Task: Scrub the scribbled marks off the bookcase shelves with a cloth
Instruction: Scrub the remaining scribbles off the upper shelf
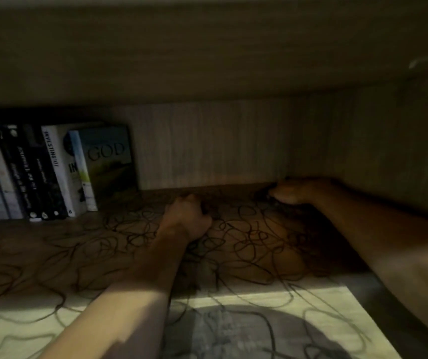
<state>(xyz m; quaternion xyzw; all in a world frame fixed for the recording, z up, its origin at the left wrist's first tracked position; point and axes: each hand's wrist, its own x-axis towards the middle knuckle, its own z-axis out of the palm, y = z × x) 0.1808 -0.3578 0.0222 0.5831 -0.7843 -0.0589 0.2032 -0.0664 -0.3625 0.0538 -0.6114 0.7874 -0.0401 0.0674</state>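
Scribbled marks point(246, 244) loop across the shelf point(39, 307) nearest the lens, where the left hand point(188, 216) rests clenched mid-shelf, the right hand point(295, 190) grips something dark, perhaps the cloth, at the back corner, beyond upright books point(52, 172).

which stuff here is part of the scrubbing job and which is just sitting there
Job: scribbled marks on the shelf board; left hand, curled; right hand, on something dark near the back corner, too dim to name.

Just there: row of books, standing at left.
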